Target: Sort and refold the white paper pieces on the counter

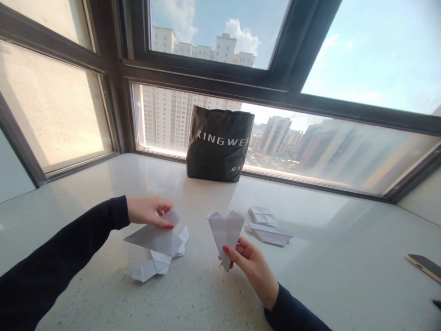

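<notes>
My right hand pinches the lower tip of a folded white paper heart and holds it upright above the light stone sill. My left hand grips the top corner of a folded white paper sheet, fingers closed on it. Under that sheet lies another folded white paper piece on the sill. Both arms wear dark sleeves.
A black bag with white lettering stands at the window behind. Two small stacks of folded white paper lie to the right of the heart. A phone rests near the right edge. Dark window frames border the sill.
</notes>
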Demonstrator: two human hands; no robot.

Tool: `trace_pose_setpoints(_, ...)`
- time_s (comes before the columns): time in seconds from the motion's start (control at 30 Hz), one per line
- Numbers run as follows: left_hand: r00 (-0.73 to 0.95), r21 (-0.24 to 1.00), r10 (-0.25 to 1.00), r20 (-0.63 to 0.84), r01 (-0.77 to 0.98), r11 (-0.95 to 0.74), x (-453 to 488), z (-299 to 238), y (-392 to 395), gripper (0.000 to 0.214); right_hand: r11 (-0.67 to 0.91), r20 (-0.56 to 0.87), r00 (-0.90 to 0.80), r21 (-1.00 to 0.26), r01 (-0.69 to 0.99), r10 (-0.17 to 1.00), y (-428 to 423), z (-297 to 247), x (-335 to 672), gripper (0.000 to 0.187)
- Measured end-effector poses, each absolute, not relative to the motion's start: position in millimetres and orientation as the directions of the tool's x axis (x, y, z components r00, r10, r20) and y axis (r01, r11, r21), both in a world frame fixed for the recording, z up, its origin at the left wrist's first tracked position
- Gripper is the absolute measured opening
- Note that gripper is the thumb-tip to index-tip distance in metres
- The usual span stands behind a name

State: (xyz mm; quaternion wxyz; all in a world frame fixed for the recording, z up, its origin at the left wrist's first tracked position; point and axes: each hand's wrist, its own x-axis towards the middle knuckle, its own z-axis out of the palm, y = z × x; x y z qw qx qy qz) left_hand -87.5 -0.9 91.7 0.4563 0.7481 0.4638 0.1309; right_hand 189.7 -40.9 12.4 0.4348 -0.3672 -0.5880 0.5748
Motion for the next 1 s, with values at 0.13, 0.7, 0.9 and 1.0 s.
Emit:
trace_pose_setpoints(0.13,0.369,0.959,0.912,-0.180,0.272,0.079,-47,80,-7,0.044,0.154,0.171,-0.265,-0.984,-0.085,0.949,-47,22,189,0.030)
trace_pose_setpoints(0.7,0.428,0.873,0.904,0.005,-0.442,0.205,24,44,-50,0.059,0.101,0.106,-0.307,-0.994,-0.032,0.946,-59,15,174,0.037)
trace_pose_setpoints(0.9,0.373,0.888,0.927,-0.045,-0.410,0.208,29,37,-50,0.041,0.088,0.100,-0.251,-0.994,-0.060,0.963,-61,13,174,0.051)
trace_pose_setpoints(1.0,0.356,0.897,0.932,-0.069,-0.387,0.214,30,33,-51,0.037,0.081,0.094,-0.239,-0.995,-0.063,0.966,-61,11,173,0.053)
